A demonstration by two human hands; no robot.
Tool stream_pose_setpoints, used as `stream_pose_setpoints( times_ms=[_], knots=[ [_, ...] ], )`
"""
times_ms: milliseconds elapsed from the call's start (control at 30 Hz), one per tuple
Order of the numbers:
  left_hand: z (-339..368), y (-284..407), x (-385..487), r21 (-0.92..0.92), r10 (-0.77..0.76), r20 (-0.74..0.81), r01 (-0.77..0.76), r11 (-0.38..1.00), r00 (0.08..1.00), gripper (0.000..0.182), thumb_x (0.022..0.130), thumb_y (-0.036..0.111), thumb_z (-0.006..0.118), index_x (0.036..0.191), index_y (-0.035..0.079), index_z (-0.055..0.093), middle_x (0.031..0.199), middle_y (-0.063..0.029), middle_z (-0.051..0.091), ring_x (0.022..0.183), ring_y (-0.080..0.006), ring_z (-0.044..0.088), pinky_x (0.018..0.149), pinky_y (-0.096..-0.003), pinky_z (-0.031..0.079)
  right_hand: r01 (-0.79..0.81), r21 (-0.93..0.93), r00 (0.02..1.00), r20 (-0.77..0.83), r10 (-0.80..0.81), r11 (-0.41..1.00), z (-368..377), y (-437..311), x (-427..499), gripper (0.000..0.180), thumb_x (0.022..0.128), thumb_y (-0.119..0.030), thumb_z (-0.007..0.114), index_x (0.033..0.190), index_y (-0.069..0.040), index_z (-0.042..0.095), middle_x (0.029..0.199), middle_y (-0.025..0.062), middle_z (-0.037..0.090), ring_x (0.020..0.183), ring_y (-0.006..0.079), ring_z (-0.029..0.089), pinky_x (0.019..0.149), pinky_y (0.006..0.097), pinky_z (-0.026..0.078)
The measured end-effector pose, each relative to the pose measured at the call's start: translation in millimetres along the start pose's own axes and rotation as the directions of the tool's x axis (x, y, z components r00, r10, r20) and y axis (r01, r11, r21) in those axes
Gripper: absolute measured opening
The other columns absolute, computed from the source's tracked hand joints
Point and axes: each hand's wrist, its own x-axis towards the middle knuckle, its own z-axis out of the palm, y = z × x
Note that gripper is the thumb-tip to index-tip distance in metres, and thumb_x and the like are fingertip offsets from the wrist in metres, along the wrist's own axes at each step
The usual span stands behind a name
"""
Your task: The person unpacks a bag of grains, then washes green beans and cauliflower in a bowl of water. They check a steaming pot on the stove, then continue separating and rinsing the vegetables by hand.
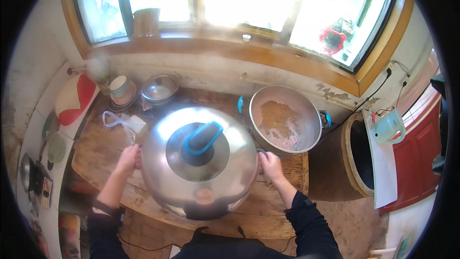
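Before me is a large steel pot with a domed, shiny lid (158,165) on it. The lid has a glass centre and an upright black handle (203,138) edged in blue. My left hand (130,159) is closed at the pot's left side, where its handle is mostly hidden by my fingers. On the opposite side my right hand (270,165) grips the dark right side handle. The lid hides the pot's body and contents. Behind my right hand stands an uncovered steel pan (305,115) with blue-trimmed handles and brownish residue with whitish liquid inside.
The worn wooden table (97,151) holds a white box (136,125) with a clear plastic bag, stacked bowls (122,90) and a lidded metal bowl (160,88). Right of it are a big earthenware vat (325,165) and a pale blue kettle (388,127). Cords hang along the right wall.
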Motion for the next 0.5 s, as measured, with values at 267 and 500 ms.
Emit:
stream_pose_setpoints(
  times_ms=[267, 500],
  knots=[
    [83, 132, 6, -0.037, 0.061, 0.142, -0.056, 0.998, 0.988, 0.022, 0.094, 0.023, 0.041, 0.079, 0.008, 0.048, 0.059, 0.0058, 0.037, 0.046, -0.0060, 0.031, 0.041, -0.0201, 0.027, -0.030, 0.127, 1.000, -0.003, 0.030, 0.991, -111, -55, 51, 0.033, 0.089, -0.029, 0.053, 0.067, -0.004, 0.053, 0.055, -0.0011, 0.048, 0.049, 0.0063, 0.043, 0.044, 0.0236, 0.034],
    [197, 142, 88, -0.114, -0.024, 0.275, 0.057, 0.992, 0.961, 0.029, 0.095, 0.028, 0.040, 0.070, 0.012, 0.045, 0.056, 0.0052, 0.035, 0.044, -0.0058, 0.031, 0.039, -0.0185, 0.029, -0.049, 0.068, 0.988, -0.145, 0.059, 0.996, -209, -34, 105, 0.042, 0.088, -0.039, 0.053, 0.066, -0.004, 0.057, 0.051, -0.0008, 0.046, 0.045, 0.0074, 0.039, 0.041, 0.0246, 0.030]
  ],
)
